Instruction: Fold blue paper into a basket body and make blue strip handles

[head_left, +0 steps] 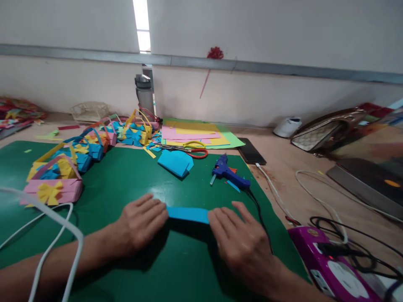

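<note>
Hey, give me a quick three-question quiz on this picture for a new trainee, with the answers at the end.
1. What do the left hand and right hand hold between them?
2. True or false: the glue gun lies on the green mat.
3. What colour is the bow on the nearest pink basket? A) blue B) yellow C) red

Key: 1. A blue strip. 2. True. 3. B.

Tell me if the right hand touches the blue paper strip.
Touching. In the head view, the right hand grips one end of the blue paper strip, no gap showing.
</note>
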Available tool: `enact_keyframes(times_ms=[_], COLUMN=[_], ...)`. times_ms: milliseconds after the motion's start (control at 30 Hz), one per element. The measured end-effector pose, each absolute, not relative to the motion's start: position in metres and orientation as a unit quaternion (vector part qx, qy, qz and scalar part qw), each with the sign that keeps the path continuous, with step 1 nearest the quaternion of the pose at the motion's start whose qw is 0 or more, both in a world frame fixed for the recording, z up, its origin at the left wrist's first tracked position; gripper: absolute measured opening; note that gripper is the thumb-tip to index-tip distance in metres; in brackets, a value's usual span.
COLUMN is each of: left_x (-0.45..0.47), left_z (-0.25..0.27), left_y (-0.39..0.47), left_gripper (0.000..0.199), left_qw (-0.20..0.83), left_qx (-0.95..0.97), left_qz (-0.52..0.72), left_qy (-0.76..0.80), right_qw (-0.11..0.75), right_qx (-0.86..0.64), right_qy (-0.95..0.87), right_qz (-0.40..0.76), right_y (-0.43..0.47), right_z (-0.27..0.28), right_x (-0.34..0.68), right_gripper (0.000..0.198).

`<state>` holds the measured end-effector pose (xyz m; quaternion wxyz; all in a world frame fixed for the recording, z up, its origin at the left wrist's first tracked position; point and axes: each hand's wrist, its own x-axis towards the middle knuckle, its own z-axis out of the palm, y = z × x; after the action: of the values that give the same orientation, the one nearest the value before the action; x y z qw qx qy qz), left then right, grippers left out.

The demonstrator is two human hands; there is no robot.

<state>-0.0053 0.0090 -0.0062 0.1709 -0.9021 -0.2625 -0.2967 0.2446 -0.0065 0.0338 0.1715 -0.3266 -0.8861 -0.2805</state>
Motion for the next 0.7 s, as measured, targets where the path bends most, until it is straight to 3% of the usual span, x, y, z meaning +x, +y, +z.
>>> enact_keyframes(times_ms=[333,500,600,700], left_x=[-0.031,-0.007,0.011,0.022], left_z=[0.0,0.007,0.005,0.002], left_y=[0.047,0.006,-0.011,-0.01], left_gripper=[0.011,0.029,0.028,0.029], left_qw=[0.161,0.249,0.208,0.206], left_qx=[-0.807,-0.847,-0.912,-0.915], left_qz=[-0.345,-0.338,-0.236,-0.269], left_qy=[-0.451,-0.325,-0.263,-0.219], right_qw=[0.188,0.172,0.184,0.189], right_qx=[-0.411,-0.343,-0.286,-0.261], right_qy=[-0.825,-0.871,-0.9,-0.913], right_qz=[-0.339,-0.306,-0.272,-0.251], right_y=[0.007,-0.005,-0.017,-0.025], right_z=[0.052,0.035,0.021,0.014], right_x=[0.257,0.248,0.239,0.235], right_gripper=[0.024,0.026,0.035,0.037])
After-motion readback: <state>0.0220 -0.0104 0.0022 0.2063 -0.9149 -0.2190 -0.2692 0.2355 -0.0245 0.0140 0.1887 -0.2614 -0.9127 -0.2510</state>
